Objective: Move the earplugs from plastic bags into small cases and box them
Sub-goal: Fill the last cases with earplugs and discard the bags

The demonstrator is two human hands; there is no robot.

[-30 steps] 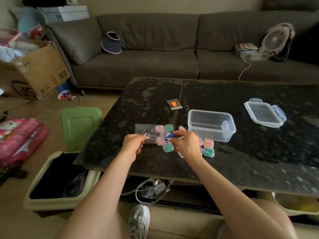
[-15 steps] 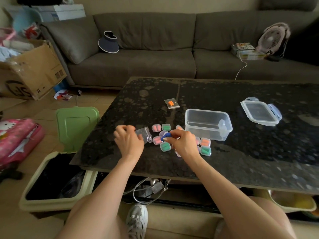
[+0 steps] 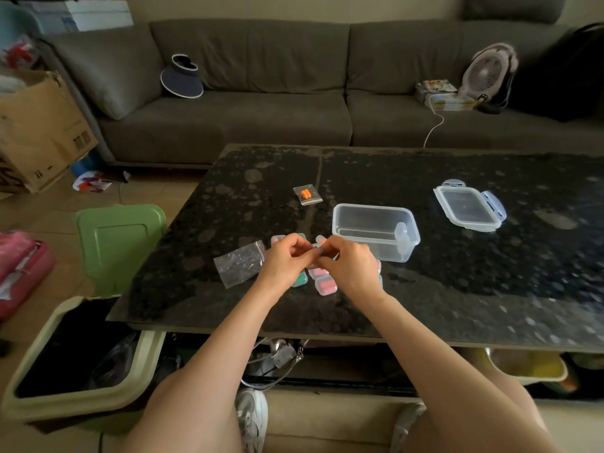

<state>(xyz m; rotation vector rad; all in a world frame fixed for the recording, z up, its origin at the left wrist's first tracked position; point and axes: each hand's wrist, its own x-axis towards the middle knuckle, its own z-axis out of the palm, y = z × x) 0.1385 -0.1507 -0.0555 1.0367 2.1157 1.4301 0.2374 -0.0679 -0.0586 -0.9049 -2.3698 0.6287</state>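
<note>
Head view: the left hand [image 3: 283, 260] had dropped the bag [image 3: 240, 263], which lay empty on the table [image 3: 425, 305], and met the right hand [image 3: 350, 270] over the cases [image 3: 324, 285]. Both sets of fingers were pinched together, probably on the hidden earplug. The box [image 3: 376, 223] seemed to hold one case; a second bag [image 3: 307, 195] kept orange earplugs

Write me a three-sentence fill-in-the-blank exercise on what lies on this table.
1. The small bag beyond the hands holds earplugs coloured ____.
2. The lid lies to the ____ of the clear box.
3. The empty bag lies flat to the ____ of the left hand.
Missing words: orange; right; left.
</note>
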